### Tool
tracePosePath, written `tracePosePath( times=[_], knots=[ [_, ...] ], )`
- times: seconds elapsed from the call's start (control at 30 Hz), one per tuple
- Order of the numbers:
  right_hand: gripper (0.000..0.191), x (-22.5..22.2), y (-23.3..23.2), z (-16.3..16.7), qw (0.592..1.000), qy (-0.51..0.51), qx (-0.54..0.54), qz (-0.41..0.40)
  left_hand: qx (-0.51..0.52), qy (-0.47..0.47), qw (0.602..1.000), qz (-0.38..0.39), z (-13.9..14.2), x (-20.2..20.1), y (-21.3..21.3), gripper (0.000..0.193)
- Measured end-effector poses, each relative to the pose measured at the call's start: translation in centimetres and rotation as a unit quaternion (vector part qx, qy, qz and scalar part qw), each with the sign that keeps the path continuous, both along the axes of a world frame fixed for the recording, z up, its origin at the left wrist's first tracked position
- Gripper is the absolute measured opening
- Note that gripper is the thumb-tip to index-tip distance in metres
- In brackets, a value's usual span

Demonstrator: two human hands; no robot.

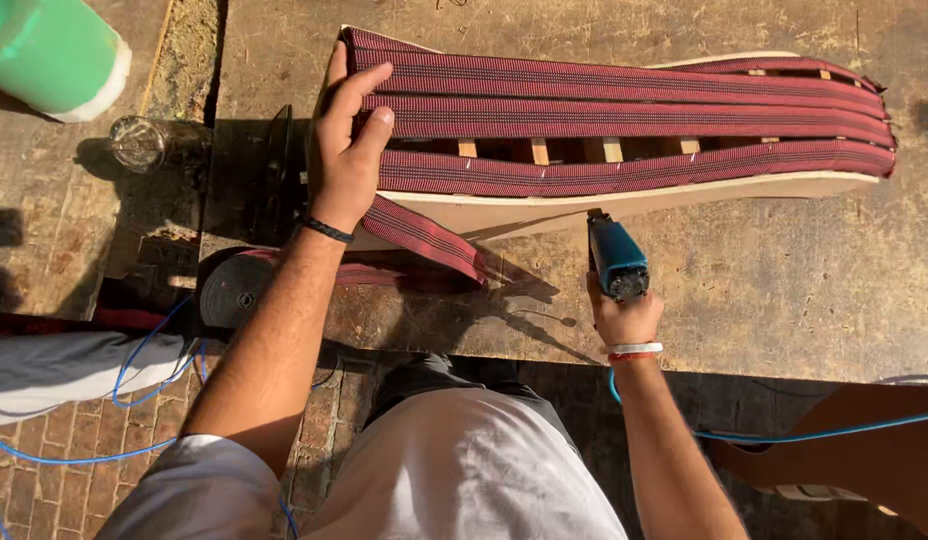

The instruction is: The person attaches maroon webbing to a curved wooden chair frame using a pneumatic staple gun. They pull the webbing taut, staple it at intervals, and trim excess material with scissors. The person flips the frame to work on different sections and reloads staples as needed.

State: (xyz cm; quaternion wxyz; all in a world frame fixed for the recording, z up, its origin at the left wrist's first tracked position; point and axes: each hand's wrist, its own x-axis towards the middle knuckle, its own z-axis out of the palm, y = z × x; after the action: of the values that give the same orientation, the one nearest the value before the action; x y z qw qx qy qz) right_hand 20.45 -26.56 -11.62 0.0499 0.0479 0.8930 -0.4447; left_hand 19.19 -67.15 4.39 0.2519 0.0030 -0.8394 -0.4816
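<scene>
A worn, stained wooden workbench fills most of the view in hard sunlight, with a brick floor showing below its near edge. On the bench lies a long wooden frame with dark red webbing straps stretched along it, short wooden slats showing between the straps.

The left hand lies flat and spread on the left end of the frame, fingers pressed over the strap ends; it closes on nothing. A loose tail of webbing runs out from just under that hand's wrist toward the near edge, leading down to a roll of webbing below the forearm.

The right hand is wrapped tight around the grip of a blue pneumatic stapler, whose nose points up at the frame's near edge, just above the fist. A thin blue hose trails from below that hand off to the right.

Well away to the left of the flat hand stands a clear glass jar; what it contains cannot be told. Beyond it, at the top corner, sits a green cylinder with a white rim, its contents out of sight
</scene>
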Motion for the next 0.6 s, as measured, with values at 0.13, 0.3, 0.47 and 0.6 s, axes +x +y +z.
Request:
tracePosePath(
  times=[0.13,0.3,0.47,0.6],
  knots=[
    [0.041,-3.2,0.7,0.8,0.96,-0.033,0.178,0.214,-0.061,0.011,0.997,0.035,-1.3,2.5,1.3,0.07],
    [0.08,-2.5,-2.8,-1.4,0.897,-0.002,0.297,0.328,-0.001,-0.02,0.993,0.112,-5.7,10.2,-2.2,0.077],
    [0.073,-1.9,-5.6,-2.3,0.894,0.077,0.308,0.316,-0.106,-0.188,0.935,0.283,-11.1,13.4,-10.2,0.06],
    [0.049,-1.1,-9.8,1.2,0.93,0.086,0.244,0.261,-0.113,-0.228,0.924,0.287,-12.9,11.5,-16.3,0.059]
  ],
)
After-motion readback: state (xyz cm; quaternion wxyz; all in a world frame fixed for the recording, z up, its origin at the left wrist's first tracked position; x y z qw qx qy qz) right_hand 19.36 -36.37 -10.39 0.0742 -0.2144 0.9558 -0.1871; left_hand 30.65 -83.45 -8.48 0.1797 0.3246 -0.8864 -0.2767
